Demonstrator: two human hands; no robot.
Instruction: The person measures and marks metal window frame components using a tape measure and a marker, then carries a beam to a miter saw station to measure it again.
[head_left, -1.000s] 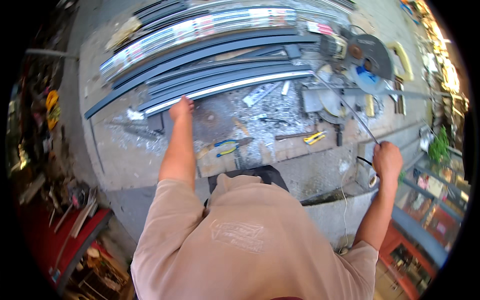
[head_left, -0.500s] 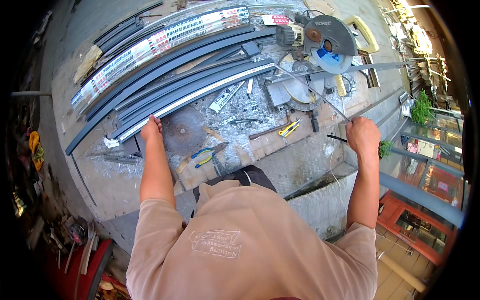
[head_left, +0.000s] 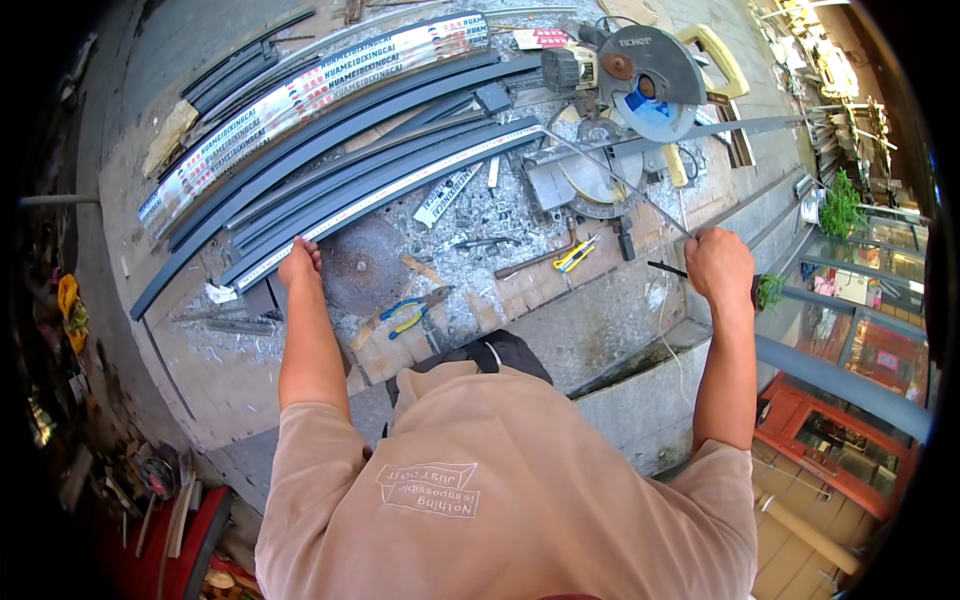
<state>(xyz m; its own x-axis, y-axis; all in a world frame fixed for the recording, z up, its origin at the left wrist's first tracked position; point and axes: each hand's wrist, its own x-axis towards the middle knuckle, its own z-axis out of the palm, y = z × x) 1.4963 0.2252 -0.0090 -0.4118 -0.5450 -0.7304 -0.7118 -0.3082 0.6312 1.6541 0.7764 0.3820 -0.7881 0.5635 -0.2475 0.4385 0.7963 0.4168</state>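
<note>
Head view: the left hand point(head_left: 298, 262) now rests (fingers together) on grey profiles point(head_left: 380, 170) on the desk point(head_left: 560, 290); right hand point(head_left: 718, 265) stays clamped on a thin rod point(head_left: 620, 180).

Long grey metal profiles point(head_left: 340, 175) are laid left of the circular mitre saw point(head_left: 630, 85). A round saw blade point(head_left: 365, 265) is set before them, with blue-handled pliers point(head_left: 405, 315) nearer still.

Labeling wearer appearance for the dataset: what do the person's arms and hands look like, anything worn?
Left hand and right hand are bare: no gloves, and no watch or rings that I can make out. Forearms bare too. Short sleeves of a beige T-shirt with a small white printed emblem end at the upper arms.
</note>
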